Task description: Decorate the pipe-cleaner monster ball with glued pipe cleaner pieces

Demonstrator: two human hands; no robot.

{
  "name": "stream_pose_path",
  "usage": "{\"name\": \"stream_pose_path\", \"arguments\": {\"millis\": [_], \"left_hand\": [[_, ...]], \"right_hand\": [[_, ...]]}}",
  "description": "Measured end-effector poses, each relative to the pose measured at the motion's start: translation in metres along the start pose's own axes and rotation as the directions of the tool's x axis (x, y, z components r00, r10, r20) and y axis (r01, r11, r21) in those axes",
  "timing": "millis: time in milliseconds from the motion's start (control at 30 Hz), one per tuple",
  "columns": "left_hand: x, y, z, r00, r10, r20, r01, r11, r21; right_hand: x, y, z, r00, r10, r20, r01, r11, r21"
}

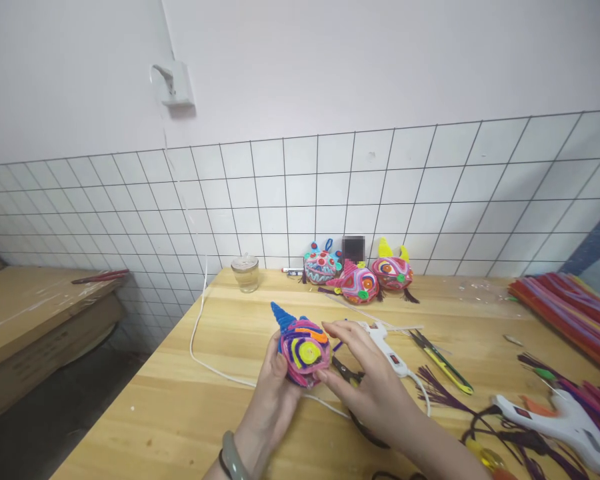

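A round pipe-cleaner ornament (pixel 300 363) in pink, purple and orange coils, with a blue horn and a yellow eye, sits between both hands above the table. My left hand (pixel 273 387) is wrapped round its left side and underside, thumb on the front. On its right edge rest the thumb and fingertips of my right hand (pixel 370 373), curved in a C shape. Dark-handled scissors (pixel 347 372) lie partly hidden behind and under the right hand. A white glue gun (pixel 393 350) lies just beyond that hand.
Three similar ornaments (pixel 360 283) stand by the tiled wall, near a glass jar (pixel 247 275). To the right lie yellow-green pliers (pixel 443 360), a second glue gun (pixel 555 420), dark tassels (pixel 443 388) and bundled pipe cleaners (pixel 575 320). A white cord (pixel 196 347) crosses the table (pixel 175 400).
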State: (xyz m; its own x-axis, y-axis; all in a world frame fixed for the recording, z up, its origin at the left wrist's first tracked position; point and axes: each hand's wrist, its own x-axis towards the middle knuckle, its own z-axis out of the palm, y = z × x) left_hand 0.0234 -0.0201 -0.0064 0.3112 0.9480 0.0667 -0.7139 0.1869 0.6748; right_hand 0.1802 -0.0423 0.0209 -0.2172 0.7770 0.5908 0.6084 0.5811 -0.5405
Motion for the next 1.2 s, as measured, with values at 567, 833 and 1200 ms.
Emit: {"name": "stream_pose_path", "arguments": {"millis": [567,833,1200], "left_hand": [[0.0,0.003,-0.005,0.991,-0.133,0.026,0.135,0.989,-0.061],[0.001,0.008,-0.005,0.997,-0.077,-0.028,0.079,0.994,0.076],[0.004,0.017,-0.003,0.984,-0.14,-0.109,0.118,0.976,-0.185]], "right_hand": [[-0.008,0.002,0.01,0.978,0.109,0.179,-0.105,0.994,-0.028],[-0.011,0.006,0.016,0.986,0.076,0.146,-0.066,0.995,-0.07],[-0.005,-0.002,0.001,0.98,0.105,0.17,-0.126,0.985,0.119]]}}
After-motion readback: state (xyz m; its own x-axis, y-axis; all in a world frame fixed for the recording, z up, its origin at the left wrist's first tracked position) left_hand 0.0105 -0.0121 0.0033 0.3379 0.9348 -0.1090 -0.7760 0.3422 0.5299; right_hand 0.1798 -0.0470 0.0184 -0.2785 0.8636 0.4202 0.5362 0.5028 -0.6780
